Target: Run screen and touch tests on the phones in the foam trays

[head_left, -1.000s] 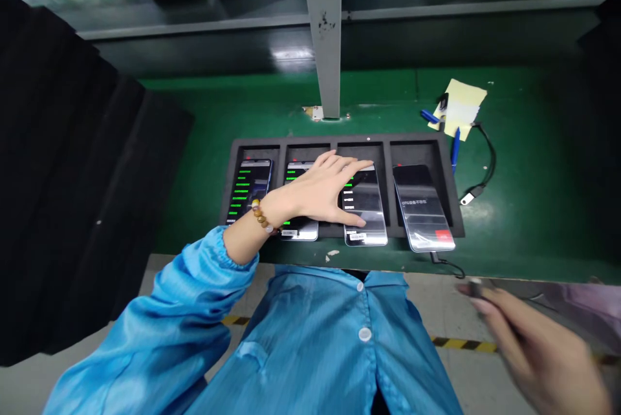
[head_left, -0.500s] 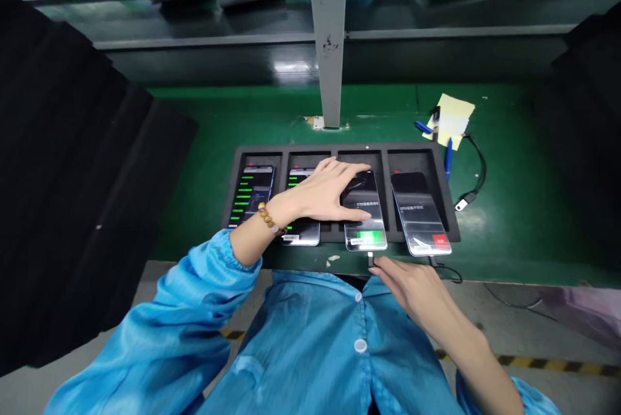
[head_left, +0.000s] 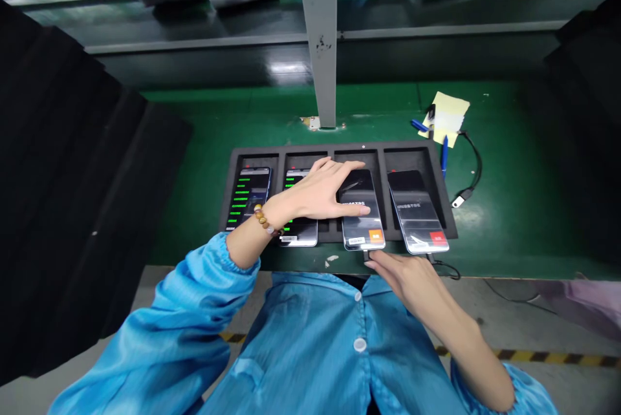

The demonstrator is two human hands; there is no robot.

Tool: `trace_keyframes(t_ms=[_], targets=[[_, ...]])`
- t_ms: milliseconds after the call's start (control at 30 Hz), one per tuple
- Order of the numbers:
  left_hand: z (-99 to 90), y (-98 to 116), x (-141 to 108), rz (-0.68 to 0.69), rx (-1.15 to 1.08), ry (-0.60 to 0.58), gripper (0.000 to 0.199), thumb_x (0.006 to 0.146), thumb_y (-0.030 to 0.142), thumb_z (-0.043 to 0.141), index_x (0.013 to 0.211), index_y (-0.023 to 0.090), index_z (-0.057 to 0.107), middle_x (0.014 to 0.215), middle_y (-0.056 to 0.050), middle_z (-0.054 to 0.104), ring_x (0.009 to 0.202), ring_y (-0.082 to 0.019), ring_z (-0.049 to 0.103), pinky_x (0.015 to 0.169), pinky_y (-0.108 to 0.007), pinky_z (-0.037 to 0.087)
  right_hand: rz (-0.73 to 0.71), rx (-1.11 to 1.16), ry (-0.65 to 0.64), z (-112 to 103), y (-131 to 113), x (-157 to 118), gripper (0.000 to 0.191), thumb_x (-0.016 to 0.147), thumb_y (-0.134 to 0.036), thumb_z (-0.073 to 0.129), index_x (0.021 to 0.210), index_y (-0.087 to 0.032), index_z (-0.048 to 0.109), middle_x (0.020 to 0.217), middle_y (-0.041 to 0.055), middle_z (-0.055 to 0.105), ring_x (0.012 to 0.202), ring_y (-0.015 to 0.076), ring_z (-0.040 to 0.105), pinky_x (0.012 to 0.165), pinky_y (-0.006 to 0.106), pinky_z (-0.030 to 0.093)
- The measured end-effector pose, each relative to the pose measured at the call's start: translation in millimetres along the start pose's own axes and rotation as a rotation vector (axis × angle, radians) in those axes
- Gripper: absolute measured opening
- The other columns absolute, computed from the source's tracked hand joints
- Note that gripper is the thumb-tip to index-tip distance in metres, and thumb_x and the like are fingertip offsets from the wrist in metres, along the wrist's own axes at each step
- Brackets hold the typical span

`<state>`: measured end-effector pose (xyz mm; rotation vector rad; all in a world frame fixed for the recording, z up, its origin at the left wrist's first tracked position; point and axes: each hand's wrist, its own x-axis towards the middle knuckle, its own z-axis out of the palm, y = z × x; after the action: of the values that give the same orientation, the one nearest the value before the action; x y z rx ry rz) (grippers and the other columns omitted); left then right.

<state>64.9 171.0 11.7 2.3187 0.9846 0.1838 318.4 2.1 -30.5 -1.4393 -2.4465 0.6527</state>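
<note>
Phones [head_left: 359, 227]: four lay in tray [head_left: 407, 158], three overhanging front
Left hand [head_left: 323, 196]: splayed over third from left
Right hand [head_left: 412, 276]: pinched plug [head_left: 367, 256] at its bottom
Bench [head_left: 509, 169]: ran tight in front, roomier right

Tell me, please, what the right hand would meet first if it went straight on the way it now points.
The right hand would most likely meet the third phone from the left, at its near edge, just past the plug it holds; the exact gap is unclear.
</note>
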Motion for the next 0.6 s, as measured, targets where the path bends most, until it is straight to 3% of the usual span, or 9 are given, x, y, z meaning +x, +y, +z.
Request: trace_keyframes(t_ms=[167, 267, 333, 400, 500, 600], targets=[[-6.1, 1, 3, -0.015, -0.022, -0.013, 0.093, 0.093, 0.081, 0.067, 0.161, 0.021, 0.046, 0.157, -0.019, 0.063, 0.142, -0.036, 0.06, 0.131, -0.058, 0.031, 0.085, 0.098, -0.016, -7, -10, -1, 0.034, 0.117, -0.043, 0.049, 0.102, -0.025, 0.075, 0.075, -0.0006, 0.077, 0.063, 0.0181, 0.075, 0.056, 0.027, 0.042], [-6.0, -1, 5, -0.023, -0.036, -0.006, 0.085, 0.099, 0.079, 0.06, 0.162, 0.025, 0.044, 0.163, -0.017, 0.059, 0.148, -0.036, 0.059, 0.135, -0.062, 0.024, 0.11, 0.151, 0.123, -24, -19, -8, 0.03, 0.112, -0.046, 0.059, 0.108, -0.023, 0.078, 0.09, 0.0041, 0.081, 0.076, 0.0192, 0.079, 0.067, 0.028, 0.055], [-6.1, -2, 2, -0.017, -0.059, -0.004, 0.081, 0.104, 0.076, 0.053, 0.167, 0.027, 0.038, 0.171, -0.016, 0.052, 0.156, -0.034, 0.053, 0.139, -0.064, 0.013, 0.087, 0.199, 0.272, -45, -8, -5, 0.026, 0.109, -0.045, 0.066, 0.115, -0.023, 0.079, 0.105, 0.0075, 0.082, 0.091, 0.0215, 0.08, 0.081, 0.032, 0.061], [-9.5, -1, -5, -0.014, -0.067, 0.021, 0.078, 0.107, 0.072, 0.05, 0.17, 0.029, 0.034, 0.173, -0.014, 0.05, 0.159, -0.032, 0.049, 0.14, -0.063, 0.008, 0.126, 0.234, 0.427, -72, 25, 11, 0.023, 0.109, -0.043, 0.066, 0.113, -0.025, 0.08, 0.11, 0.0078, 0.082, 0.104, 0.0236, 0.078, 0.095, 0.037, 0.062], [-22.6, -1, -29, -0.014, -0.006, 0.104, 0.069, 0.108, 0.068, 0.053, 0.165, 0.031, 0.043, 0.165, -0.009, 0.059, 0.156, -0.031, 0.05, 0.141, -0.061, 0.008, 0.449, 0.093, 0.623, -111, 110, 58, 0.031, 0.105, -0.05, 0.066, 0.101, -0.021, 0.079, 0.102, 0.0103, 0.08, 0.098, 0.0252, 0.075, 0.092, 0.039, 0.059], [-39.1, -13, -63, -0.076, 0.055, 0.174, 0.049, 0.114, 0.057, 0.046, 0.155, 0.032, 0.056, 0.158, -0.005, 0.065, 0.151, -0.028, 0.054, 0.14, -0.059, 0.016, 0.581, 0.036, 0.684, -131, 186, 104, 0.04, 0.101, -0.053, 0.07, 0.093, -0.014, 0.075, 0.1, 0.0203, 0.075, 0.09, 0.0249, 0.069, 0.091, 0.044, 0.055]])
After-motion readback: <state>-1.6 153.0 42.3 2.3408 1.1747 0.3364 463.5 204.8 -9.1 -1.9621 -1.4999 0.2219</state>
